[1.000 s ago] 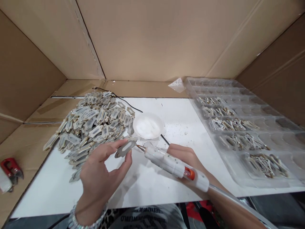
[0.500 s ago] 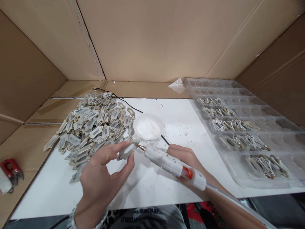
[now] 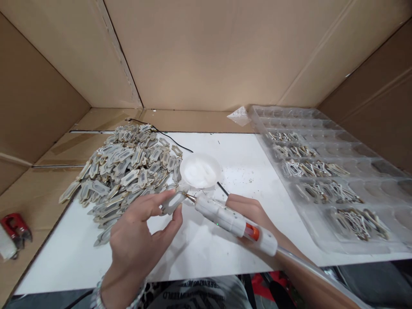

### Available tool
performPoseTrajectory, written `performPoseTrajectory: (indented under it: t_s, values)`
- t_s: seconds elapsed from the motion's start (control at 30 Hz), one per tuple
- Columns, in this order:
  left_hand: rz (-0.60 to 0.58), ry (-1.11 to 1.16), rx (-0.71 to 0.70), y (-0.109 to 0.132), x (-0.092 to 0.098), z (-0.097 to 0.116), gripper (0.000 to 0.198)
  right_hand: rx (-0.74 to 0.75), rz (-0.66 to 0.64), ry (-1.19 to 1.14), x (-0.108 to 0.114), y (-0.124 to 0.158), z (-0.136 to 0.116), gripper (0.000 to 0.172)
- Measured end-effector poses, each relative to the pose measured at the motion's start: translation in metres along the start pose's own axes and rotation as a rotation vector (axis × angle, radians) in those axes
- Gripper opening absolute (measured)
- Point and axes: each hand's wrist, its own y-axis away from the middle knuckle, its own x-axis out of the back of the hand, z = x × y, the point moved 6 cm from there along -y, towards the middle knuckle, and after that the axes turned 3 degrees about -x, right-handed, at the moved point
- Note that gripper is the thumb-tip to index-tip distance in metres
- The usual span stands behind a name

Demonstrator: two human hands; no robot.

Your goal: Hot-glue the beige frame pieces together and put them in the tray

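Observation:
Between the thumb and fingers of my left hand (image 3: 138,234) is a flat grey frame-shaped piece (image 3: 174,202) with a long opening. My right hand (image 3: 246,208) grips a white hot glue gun (image 3: 220,216) from its far side, and part of the grip is hidden behind the gun's body. The gun's brass nozzle meets the right end of the grey piece, touching it or very close. A clear glue stick (image 3: 305,264) runs out of the gun's rear. Just beyond the nozzle stands a round white dish (image 3: 200,171) with white material inside.
A large pile of similar grey pieces (image 3: 128,167) covers the left of the white board. On the right lies a clear compartment tray (image 3: 322,240) with thin looped pieces in several rows. Red-handled snips (image 3: 15,227) rest at far left. Cardboard walls (image 3: 219,51) surround the board.
My left hand and the grey piece have shifted very slightly to the right. The glue gun stays almost where it was, its nozzle still at the piece's end.

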Motion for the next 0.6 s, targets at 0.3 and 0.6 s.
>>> performPoseTrajectory:
  t_s: [0.3, 0.6]
  values:
    - [0.004, -0.040, 0.009, 0.0005, -0.0015, 0.0010, 0.008, -0.015, 0.016, -0.026, -0.0001, 0.0001, 0.0023, 0.029]
    - [0.005, -0.067, -0.008, 0.0029, -0.0001, -0.0036, 0.007, 0.000, 0.023, -0.038, 0.0018, -0.0023, -0.0045, 0.028]
